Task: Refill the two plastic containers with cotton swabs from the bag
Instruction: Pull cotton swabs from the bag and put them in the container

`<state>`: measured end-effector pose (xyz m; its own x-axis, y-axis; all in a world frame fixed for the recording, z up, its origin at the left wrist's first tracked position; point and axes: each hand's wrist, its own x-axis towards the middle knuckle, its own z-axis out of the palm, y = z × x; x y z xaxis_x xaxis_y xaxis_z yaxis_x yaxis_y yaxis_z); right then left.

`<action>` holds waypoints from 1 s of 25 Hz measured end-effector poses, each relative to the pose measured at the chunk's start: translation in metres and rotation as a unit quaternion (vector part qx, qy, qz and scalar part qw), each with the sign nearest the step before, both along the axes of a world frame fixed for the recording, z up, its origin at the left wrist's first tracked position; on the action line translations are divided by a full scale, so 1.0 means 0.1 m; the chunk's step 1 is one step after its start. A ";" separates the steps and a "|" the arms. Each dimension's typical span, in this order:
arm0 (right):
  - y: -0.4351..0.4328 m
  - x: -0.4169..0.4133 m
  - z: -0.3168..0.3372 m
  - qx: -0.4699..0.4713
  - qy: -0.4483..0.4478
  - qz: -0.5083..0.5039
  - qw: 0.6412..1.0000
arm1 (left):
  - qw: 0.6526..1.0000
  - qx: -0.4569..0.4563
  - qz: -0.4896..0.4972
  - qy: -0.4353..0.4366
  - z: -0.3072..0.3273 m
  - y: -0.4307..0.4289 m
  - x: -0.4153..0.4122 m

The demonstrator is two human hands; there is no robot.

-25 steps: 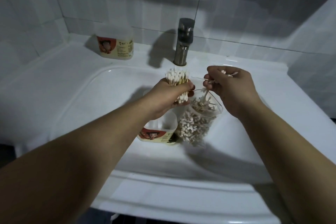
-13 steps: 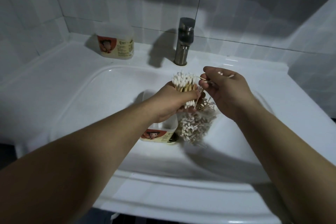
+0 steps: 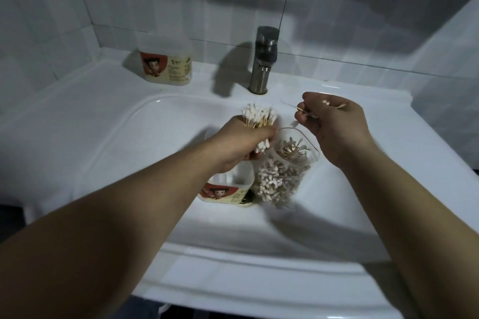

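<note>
As two hands point(image 3: 239, 145) point(image 3: 337, 124) grip (swabs point(image 3: 259, 118)) — two containers point(image 3: 166, 66) point(image 3: 228, 188) stand.

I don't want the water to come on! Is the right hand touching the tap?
Apart. The head view shows the right hand, pinching a few cotton swabs, with bare white sink ledge between it and the tap.

the person is working bare-armed: the left hand point(image 3: 241, 145), left forearm point(image 3: 129, 215), right hand point(image 3: 334, 124) and right forearm point(image 3: 414, 215) are all showing uncovered.
</note>
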<state>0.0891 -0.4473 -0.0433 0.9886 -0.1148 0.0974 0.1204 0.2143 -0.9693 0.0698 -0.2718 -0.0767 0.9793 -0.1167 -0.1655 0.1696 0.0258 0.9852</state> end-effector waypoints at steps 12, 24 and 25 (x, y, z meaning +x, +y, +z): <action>0.10 -0.07 -0.07 -0.265 -0.033 0.041 0.963 | 0.999 0.009 -0.024 -0.047 0.01 0.02 -0.02; 0.10 -0.07 -0.07 -0.245 -0.021 0.035 0.969 | 0.998 0.039 -0.035 -0.026 -0.01 0.02 0.00; 0.11 -0.07 -0.08 -0.278 -0.034 0.040 0.959 | 0.997 0.052 -0.042 -0.028 -0.01 0.02 0.00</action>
